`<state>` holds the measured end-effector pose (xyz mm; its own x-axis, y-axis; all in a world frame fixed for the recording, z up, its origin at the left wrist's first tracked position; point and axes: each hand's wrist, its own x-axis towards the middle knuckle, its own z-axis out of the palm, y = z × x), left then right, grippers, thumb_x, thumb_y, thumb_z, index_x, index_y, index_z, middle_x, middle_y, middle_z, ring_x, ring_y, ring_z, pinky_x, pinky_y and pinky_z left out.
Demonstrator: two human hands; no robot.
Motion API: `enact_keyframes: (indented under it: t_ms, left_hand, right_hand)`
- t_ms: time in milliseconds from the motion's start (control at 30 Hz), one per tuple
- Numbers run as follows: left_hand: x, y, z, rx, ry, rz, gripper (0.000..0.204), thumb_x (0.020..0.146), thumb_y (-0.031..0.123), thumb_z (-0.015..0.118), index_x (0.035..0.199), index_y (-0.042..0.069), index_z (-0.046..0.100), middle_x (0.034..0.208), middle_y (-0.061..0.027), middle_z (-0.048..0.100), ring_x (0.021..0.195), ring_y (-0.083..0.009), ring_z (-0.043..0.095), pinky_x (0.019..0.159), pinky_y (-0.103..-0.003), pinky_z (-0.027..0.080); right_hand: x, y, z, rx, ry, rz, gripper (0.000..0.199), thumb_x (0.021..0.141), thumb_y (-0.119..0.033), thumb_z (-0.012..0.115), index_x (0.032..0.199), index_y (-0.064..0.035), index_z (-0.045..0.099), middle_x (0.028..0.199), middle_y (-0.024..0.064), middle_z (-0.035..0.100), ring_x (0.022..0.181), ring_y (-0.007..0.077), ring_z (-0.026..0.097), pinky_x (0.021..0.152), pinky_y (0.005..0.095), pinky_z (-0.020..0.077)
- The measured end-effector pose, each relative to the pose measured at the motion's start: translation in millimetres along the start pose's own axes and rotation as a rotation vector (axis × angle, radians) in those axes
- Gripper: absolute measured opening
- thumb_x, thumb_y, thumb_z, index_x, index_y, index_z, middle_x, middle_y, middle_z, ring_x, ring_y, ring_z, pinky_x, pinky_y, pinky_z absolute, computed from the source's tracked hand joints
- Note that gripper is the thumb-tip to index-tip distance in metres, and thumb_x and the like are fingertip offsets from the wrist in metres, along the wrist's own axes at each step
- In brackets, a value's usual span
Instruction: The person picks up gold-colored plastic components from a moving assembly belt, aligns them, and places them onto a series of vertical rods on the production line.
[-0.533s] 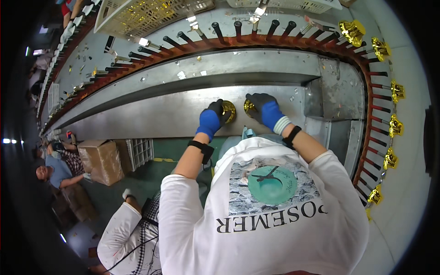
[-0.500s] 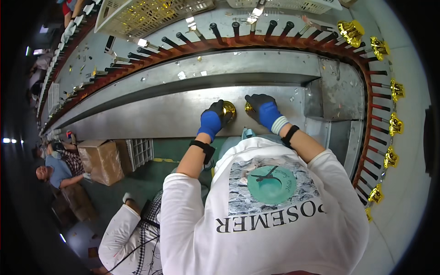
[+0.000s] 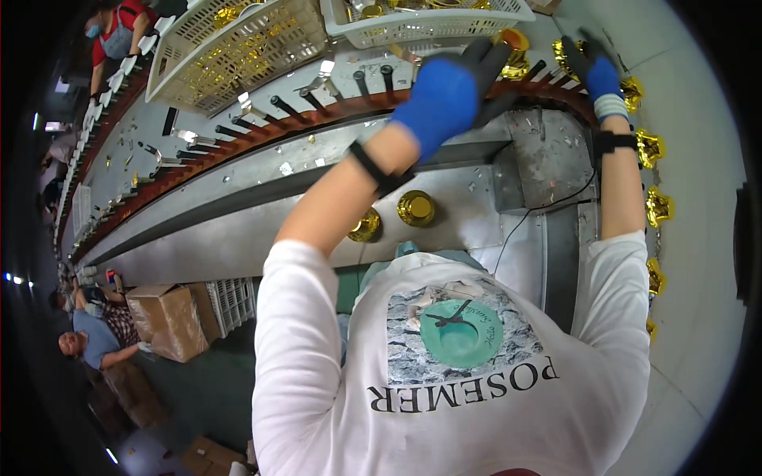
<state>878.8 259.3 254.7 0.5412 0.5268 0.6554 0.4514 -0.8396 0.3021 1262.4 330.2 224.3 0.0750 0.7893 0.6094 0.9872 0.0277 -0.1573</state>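
head | left hand [image 3: 448,91] flat, spread on ribbed brown rail [image 3: 333,115] | right hand [image 3: 597,73] grip unclear, near shiny gold caps [image 3: 635,91]

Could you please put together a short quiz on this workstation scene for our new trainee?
1. True or false: both gold caps on the metal shelf are being held in the hands.
2. What colour are the work gloves? A. red B. blue and black C. white
3. Fill in: the left hand reaches up to the curved brown ______ that carries black pegs.

Key
1. False: both caps lie free on the shelf, apart from the hands.
2. B: the right hand wears one too, near the gold parts on the right-hand bend.
3. Track (conveyor).
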Motion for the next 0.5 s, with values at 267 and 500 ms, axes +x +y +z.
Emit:
enact_keyframes:
  t_ms: [267,500]
  left_hand:
    - [23.1,-60.1,41.5,0.170,-0.187,-0.164,0.043,0.092,0.047,0.075,0.119,0.014,0.073,0.113,-0.0186,0.075,0.101,-0.0372,0.075,0.083,-0.053,0.059]
    - [-128.1,6.8,-86.1,-0.097,-0.083,-0.383,0.049,0.088,0.034,0.086,0.129,0.011,0.071,0.103,-0.0141,0.074,0.079,-0.0318,0.072,0.069,-0.043,0.058]
  right_hand:
    - [-48.3,-79.9,-4.0,0.175,-0.192,0.045,0.063,0.089,-0.046,0.081,0.134,-0.0040,0.071,0.119,0.0250,0.075,0.111,0.0403,0.073,0.098,0.0459,0.0577]
    - [-145.4,-180.6,-93.7,0.590,-0.170,-0.125,0.049,0.087,-0.026,0.086,0.129,-0.0043,0.072,0.112,0.0209,0.074,0.099,0.0337,0.073,0.087,0.0445,0.0576]
